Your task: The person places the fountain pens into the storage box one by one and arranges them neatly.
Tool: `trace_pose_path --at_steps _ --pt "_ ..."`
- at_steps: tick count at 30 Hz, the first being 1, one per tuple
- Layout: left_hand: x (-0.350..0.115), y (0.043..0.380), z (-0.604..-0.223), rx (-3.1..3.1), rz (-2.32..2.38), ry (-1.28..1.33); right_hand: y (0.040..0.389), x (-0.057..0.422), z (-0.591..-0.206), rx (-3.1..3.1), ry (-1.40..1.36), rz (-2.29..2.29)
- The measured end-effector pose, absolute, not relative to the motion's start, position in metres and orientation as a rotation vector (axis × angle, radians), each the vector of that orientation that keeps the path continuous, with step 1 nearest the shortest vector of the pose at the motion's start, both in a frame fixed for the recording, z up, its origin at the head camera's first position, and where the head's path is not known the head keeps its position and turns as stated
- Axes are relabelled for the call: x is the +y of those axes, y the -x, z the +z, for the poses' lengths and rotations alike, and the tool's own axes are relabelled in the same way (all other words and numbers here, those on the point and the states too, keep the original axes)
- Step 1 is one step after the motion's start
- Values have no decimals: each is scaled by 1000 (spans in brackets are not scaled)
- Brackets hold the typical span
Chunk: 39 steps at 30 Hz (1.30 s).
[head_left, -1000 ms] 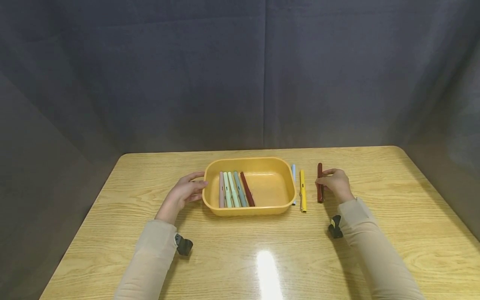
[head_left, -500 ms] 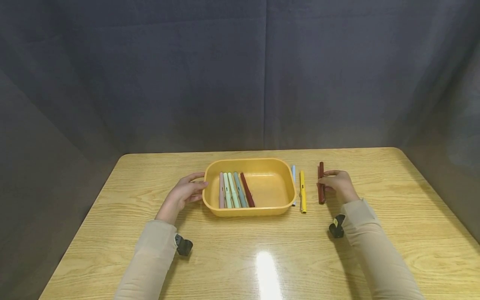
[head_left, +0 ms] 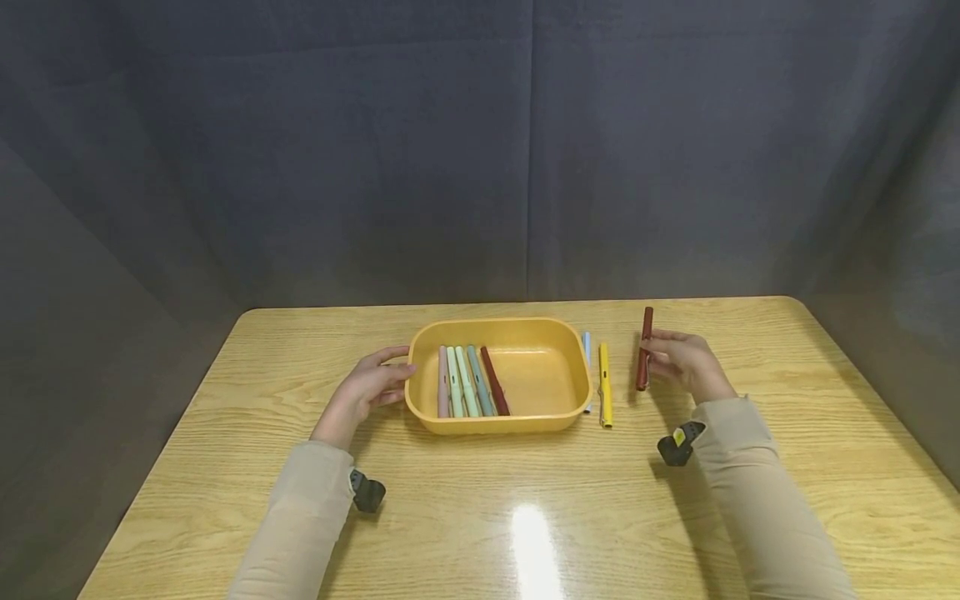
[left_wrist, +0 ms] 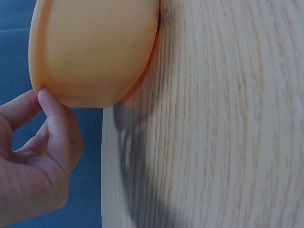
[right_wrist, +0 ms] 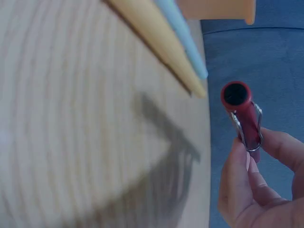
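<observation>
Just above the table, to the right of the tray, my right hand point(head_left: 686, 362) pinches a dark red pen point(head_left: 645, 350) between thumb and fingers. In the right wrist view one end of the pen point(right_wrist: 244, 118) faces the camera, with a silver wire clip. My left hand point(head_left: 372, 385) pinches the left rim of a yellow-orange tray point(head_left: 547, 423), as the left wrist view of the tray point(left_wrist: 95, 52) also shows. Several pens lie side by side in the tray's left half: a pink pen point(head_left: 443, 383), two pale green pens point(head_left: 461, 383), a grey-teal pen point(head_left: 482, 383) and a dark red pen point(head_left: 495, 383).
A yellow pen point(head_left: 605, 387) lies on the wooden table point(head_left: 420, 500) just right of the tray. Between them is a light blue pen point(head_left: 587, 350), partly hidden by the tray's rim. A dark grey curtain point(head_left: 375, 167) hangs behind the table.
My right hand has lifted the dark red pen off the table and shifted it slightly right and away. The left hand, the tray and the other pens keep their places.
</observation>
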<state>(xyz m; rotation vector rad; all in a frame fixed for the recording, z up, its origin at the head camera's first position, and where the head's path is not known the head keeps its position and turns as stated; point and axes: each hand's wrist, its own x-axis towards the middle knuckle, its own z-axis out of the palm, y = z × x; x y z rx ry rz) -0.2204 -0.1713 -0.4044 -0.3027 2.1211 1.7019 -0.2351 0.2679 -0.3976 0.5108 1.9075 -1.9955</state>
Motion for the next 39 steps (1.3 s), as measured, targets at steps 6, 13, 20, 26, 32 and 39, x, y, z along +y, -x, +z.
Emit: trace_pose_path --at_steps 6,13,20,26,32,39 --pt "-172 220 -405 2121 1701 298 237 265 -389 1889 -499 -2026" --pt "-171 219 -403 2115 1699 302 238 257 -378 1719 -446 -2184" --pt "-171 221 -403 2116 1698 292 238 245 -367 1720 -430 -2214" --pt "-171 221 -402 2111 1701 286 237 232 -359 1687 -432 -2301" --pt "-172 221 -402 2119 1699 294 235 220 -353 1713 -414 -2319" --pt "-172 220 -403 2114 1696 293 233 204 -350 1793 -407 -2290"
